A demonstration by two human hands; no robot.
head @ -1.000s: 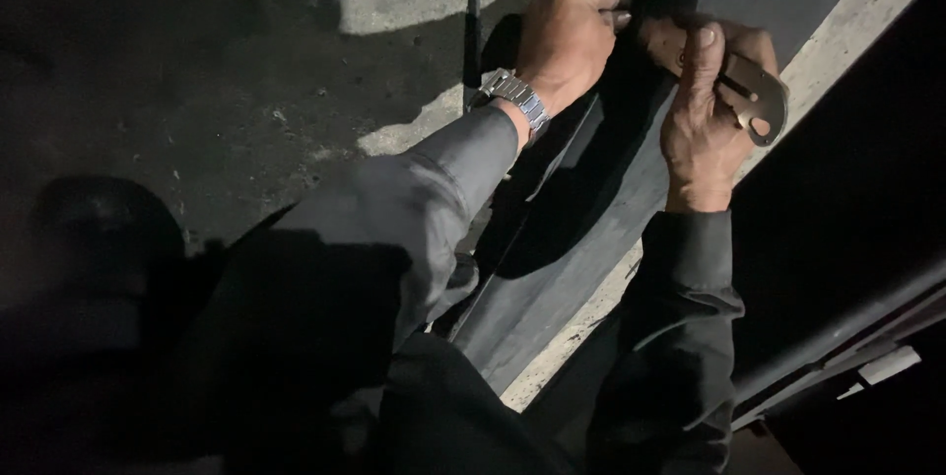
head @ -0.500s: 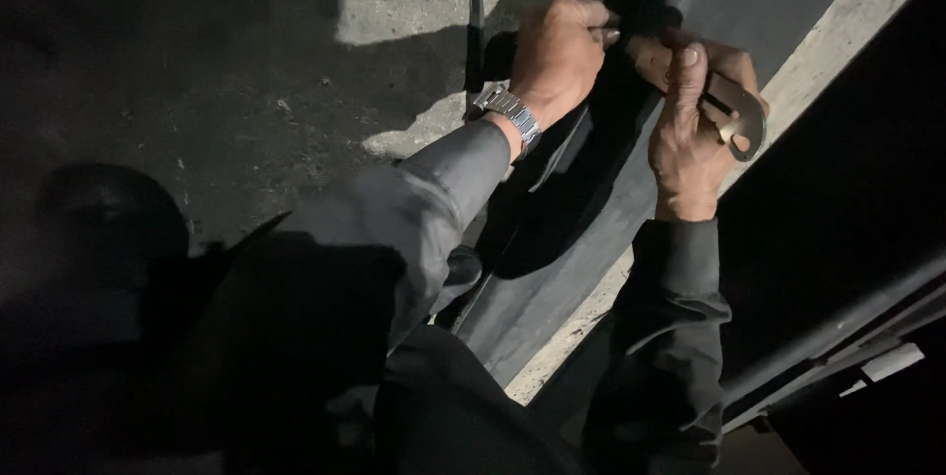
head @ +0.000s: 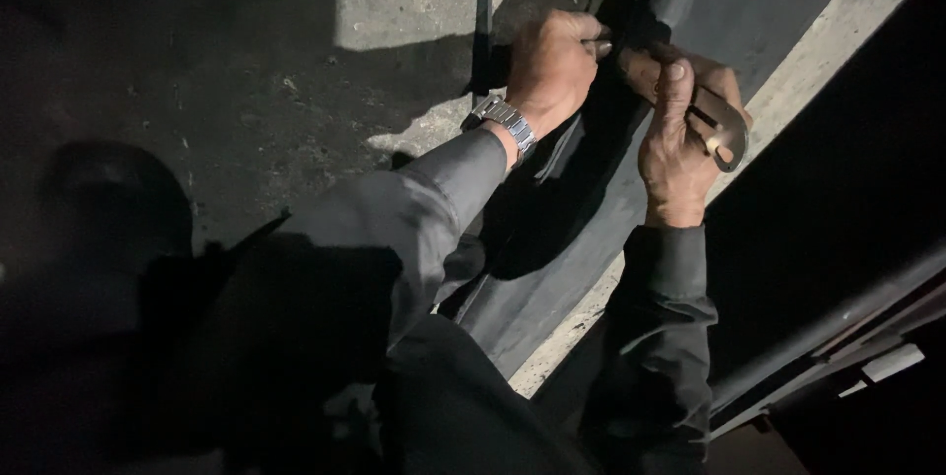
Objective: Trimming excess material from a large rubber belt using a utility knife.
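In the head view, the left hand (head: 552, 66) is curled tight over the edge of the dark rubber strip (head: 591, 229) in the upper middle of the frame, while the right hand (head: 680, 145) has its fingers wrapped around a flat metal tool (head: 727, 130) just right of it. The work probably goes best with the left grip pinning the strip firmly and the tool kept close to that hand, both wrists low over the concrete floor (head: 414, 2).

Matt black rubber sheet (head: 591, 238); rough concrete floor (head: 394, 41); metal wristwatch (head: 505, 120)
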